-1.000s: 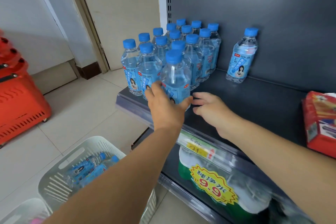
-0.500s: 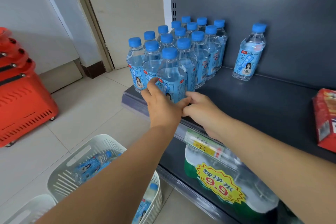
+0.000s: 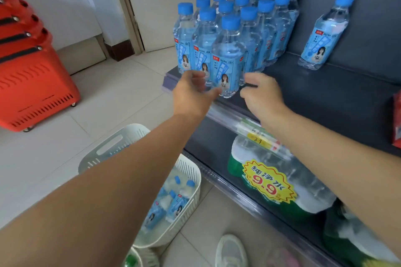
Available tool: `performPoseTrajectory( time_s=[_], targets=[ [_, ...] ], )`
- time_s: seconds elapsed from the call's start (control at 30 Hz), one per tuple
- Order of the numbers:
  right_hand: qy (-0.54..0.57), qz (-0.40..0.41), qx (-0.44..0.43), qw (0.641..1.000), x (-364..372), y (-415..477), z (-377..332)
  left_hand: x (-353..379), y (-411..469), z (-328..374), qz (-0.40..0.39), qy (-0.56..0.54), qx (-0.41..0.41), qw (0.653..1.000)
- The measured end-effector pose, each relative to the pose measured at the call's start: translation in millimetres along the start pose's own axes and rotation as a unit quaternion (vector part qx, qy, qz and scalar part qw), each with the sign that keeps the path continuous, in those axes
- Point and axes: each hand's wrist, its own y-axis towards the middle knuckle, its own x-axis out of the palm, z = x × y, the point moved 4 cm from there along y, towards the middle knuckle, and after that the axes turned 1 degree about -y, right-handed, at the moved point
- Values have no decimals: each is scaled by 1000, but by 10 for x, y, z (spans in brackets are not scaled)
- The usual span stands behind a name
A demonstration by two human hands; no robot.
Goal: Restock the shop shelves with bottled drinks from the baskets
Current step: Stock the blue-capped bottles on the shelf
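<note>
- Standing on the tiled floor at the far left, a stack of red baskets is taking the corner near the wall.
- A white basket is sitting on the floor just below the shelf edge, and several bottles with blue caps are lying in it.
- The left hand is hovering just beside the front bottle. Its fingers are loosely bent and a little apart, gripping nothing. They are blurred, so I cannot tell if the thumb is touching the bottle.
- The front bottle is standing upright at the front edge of the dark shelf, at the head of a tight group of bottles that is reaching back to the rear panel.
- The right hand is hanging over the shelf edge, near the right side of the front bottle. Its fingers are curling downward and holding nothing.
- One single bottle is standing upright near the rear panel, well apart from the group.
- A red package is showing partly at the right border.
- Below, a large water jug with a yellow price sticker is lying on the lower shelf.
</note>
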Motion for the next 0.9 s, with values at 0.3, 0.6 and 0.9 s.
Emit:
performPoseTrajectory(
  time_s=[0.3, 0.6, 0.9],
  targets=[
    [-200, -190, -140, 951, 959, -982, 33, -1559, -715, -1237, -148, 253, -133, 947],
    [-300, -379, 58, 873, 2264, -1013, 445, -2439, -873, -2042, -184, 349, -149, 907],
    [-102, -284, 421, 855, 3089, -933, 1720, -1759, -361, -2830, -285, 407, -137, 857]
  ],
)
